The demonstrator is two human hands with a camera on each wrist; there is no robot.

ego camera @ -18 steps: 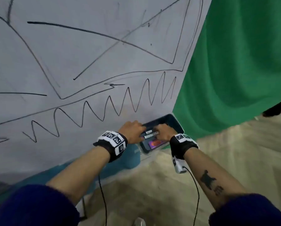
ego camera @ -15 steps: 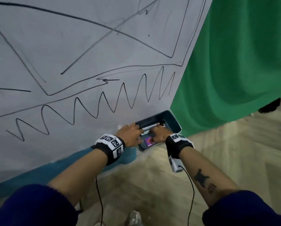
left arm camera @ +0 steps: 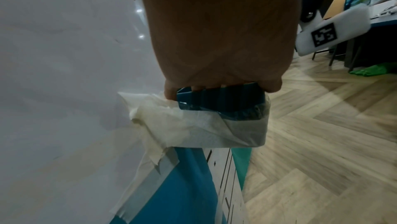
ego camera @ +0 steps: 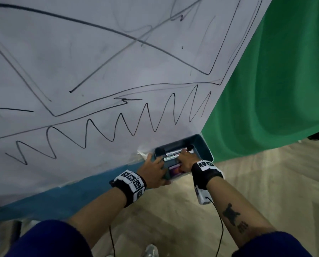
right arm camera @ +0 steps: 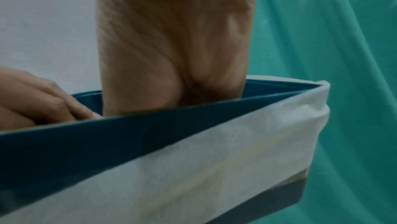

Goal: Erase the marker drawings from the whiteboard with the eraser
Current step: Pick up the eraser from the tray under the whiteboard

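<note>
The whiteboard (ego camera: pixel 99 62) carries black marker lines, with a zigzag (ego camera: pixel 118 127) along its lower part. A teal bin (ego camera: pixel 201 143) is taped to the board's bottom right corner. My left hand (ego camera: pixel 153 171) grips the bin's left rim, and its fingers (left arm camera: pixel 214 87) curl over the edge (left arm camera: pixel 219 98). My right hand (ego camera: pixel 187 159) reaches down inside the bin over the markers (ego camera: pixel 173 153), beside a pink and purple object (ego camera: pixel 174 170). The bin wall (right arm camera: pixel 150 134) hides that hand's fingers (right arm camera: pixel 171 58). No eraser can be told apart.
A green curtain (ego camera: pixel 275 80) hangs right of the board. Below lie a wooden floor (ego camera: pixel 247 182) and a blue panel (ego camera: pixel 62 197) under the board. White tape (left arm camera: pixel 204 131) wraps the bin. Desks and chairs (left arm camera: pixel 354 49) stand farther off.
Both hands have stayed at the bin. My left hand has settled onto its left rim and my right hand has shifted deeper over the markers. The view has dropped slightly.
</note>
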